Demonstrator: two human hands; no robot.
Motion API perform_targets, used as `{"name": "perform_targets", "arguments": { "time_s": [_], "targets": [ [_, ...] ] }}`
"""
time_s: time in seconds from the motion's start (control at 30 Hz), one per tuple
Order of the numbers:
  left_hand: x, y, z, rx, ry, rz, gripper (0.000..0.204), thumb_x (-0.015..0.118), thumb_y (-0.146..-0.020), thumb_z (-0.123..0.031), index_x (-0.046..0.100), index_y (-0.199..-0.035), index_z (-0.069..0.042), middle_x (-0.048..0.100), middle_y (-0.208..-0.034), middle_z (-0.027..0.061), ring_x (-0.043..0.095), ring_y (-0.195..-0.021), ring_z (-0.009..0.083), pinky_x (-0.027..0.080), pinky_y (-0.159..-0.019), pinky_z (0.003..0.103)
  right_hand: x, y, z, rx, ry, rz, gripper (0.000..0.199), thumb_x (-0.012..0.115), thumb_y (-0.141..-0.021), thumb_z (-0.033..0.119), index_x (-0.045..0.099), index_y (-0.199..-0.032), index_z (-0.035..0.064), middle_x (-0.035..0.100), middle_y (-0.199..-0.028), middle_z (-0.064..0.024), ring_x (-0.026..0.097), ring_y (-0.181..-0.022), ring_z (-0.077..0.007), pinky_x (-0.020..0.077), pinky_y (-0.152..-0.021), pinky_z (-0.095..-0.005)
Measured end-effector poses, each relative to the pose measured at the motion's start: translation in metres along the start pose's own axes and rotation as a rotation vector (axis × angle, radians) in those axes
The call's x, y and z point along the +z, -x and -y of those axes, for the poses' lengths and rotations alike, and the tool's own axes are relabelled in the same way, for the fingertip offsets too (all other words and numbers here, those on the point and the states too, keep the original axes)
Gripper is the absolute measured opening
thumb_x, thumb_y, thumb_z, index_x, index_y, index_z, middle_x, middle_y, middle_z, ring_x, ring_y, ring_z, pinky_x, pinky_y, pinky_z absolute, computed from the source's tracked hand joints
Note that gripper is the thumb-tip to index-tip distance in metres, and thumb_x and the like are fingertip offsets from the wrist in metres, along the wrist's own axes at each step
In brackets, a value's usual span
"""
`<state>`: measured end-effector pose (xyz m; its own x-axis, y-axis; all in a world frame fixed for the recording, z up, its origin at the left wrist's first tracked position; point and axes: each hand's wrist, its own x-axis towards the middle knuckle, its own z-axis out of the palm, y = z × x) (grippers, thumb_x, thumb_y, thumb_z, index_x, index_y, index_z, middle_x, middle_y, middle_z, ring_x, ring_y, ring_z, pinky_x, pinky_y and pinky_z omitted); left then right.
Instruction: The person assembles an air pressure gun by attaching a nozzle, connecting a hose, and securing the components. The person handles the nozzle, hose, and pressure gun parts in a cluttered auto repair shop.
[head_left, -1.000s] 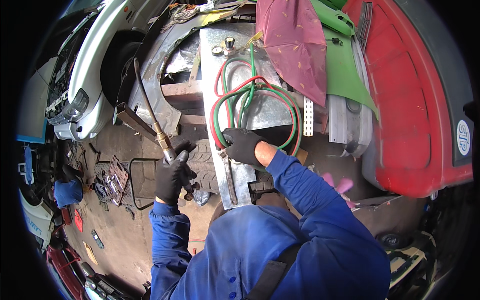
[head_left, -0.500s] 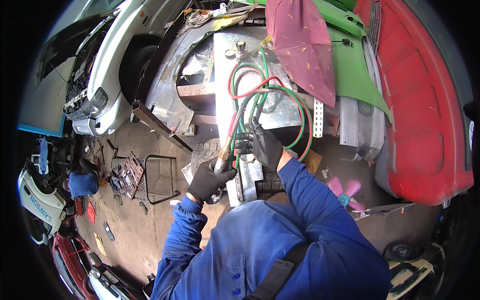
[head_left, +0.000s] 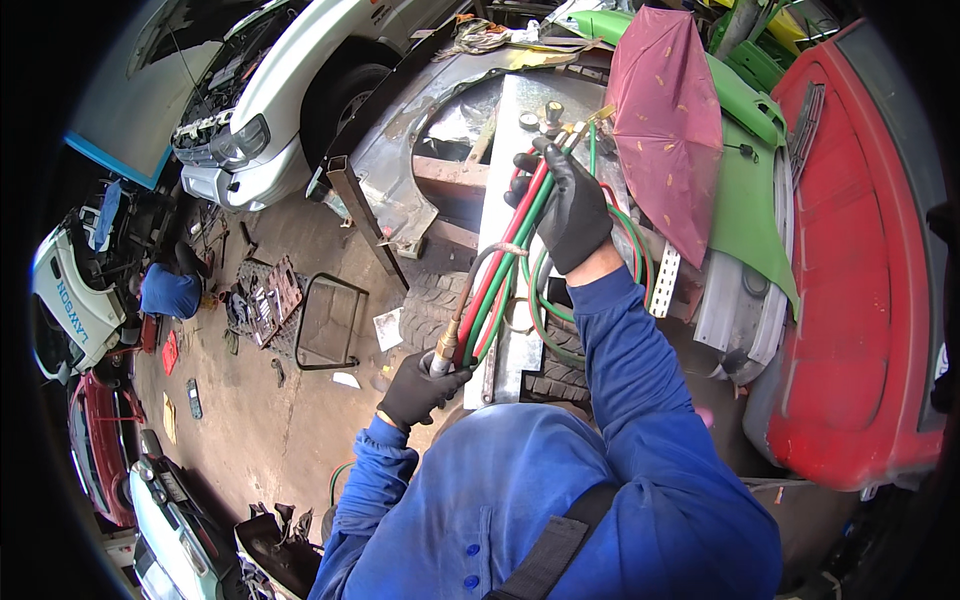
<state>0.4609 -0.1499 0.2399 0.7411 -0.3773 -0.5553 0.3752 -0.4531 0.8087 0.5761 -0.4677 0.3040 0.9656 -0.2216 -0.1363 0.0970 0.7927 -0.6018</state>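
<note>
1. Left hand [head_left: 420, 388], black-gloved: closed around the handle of a torch [head_left: 448, 340], bent tube pointing away.
2. Right hand [head_left: 574, 212], black-gloved: grasping red and green hoses [head_left: 494, 290], farther up.
3. Torch, hoses: before the chest, over metal sheet [head_left: 513, 112].

Your black gloves [head_left: 418, 388] look matt; your blue sleeve [head_left: 640, 350] is dull cloth. The red and green hoses [head_left: 497, 277] have a smooth, rubbery sheen, and the torch [head_left: 446, 340] is brass-coloured metal. At twelve o'clock lies shiny sheet metal [head_left: 513, 108]; at one, maroon cloth [head_left: 665, 120]; at two, a smooth painted panel [head_left: 850, 280]; at eleven, rough tyre tread [head_left: 435, 310].
</note>
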Motion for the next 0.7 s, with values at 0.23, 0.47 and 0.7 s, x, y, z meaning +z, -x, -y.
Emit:
{"name": "perform_targets", "arguments": {
  "time_s": [0.23, 0.47, 0.7],
  "targets": [
    [-0.059, 0.029, -0.024, 0.325, 0.14, -0.447, 0.048, 0.071, -0.103, -0.017, 0.063, -0.148, -0.001, 0.074, -0.115, 0.0065, 0.069, -0.1, 0.0149, 0.056, -0.092, 0.034, 0.068, 0.075, 0.082, -0.454, 0.32, 0.191, 0.046, 0.054, -0.116, 0.041, 0.065, -0.132, -0.0011, 0.076, -0.107, -0.0162, 0.073, -0.074, -0.022, 0.0623, -0.07, -0.0364],
    [-0.12, 0.087, -0.068, 0.895, 0.72, -0.437, 0.06, 0.058, -0.107, -0.021, 0.044, -0.162, -0.003, 0.06, -0.116, 0.0064, 0.061, -0.105, 0.0218, 0.052, -0.105, 0.045, 0.082, 0.138, 0.085, -0.081, 0.474, 0.388, 0.053, 0.06, -0.114, 0.031, 0.058, -0.148, -0.0097, 0.073, -0.104, -0.0132, 0.069, -0.075, -0.017, 0.0576, -0.066, -0.0318],
    [-0.12, 0.103, -0.064, 1.0, 1.036, -0.611, 0.071, 0.058, -0.108, -0.059, 0.056, -0.147, 0.0, 0.07, -0.111, 0.0087, 0.057, -0.078, 0.0149, 0.048, -0.064, 0.032, 0.067, 0.162, 0.035, 0.285, 0.539, 0.425, 0.056, 0.064, -0.113, 0.033, 0.054, -0.151, -0.0076, 0.077, -0.101, -0.0124, 0.073, -0.077, -0.0147, 0.0615, -0.07, -0.0309]
  ]
}}
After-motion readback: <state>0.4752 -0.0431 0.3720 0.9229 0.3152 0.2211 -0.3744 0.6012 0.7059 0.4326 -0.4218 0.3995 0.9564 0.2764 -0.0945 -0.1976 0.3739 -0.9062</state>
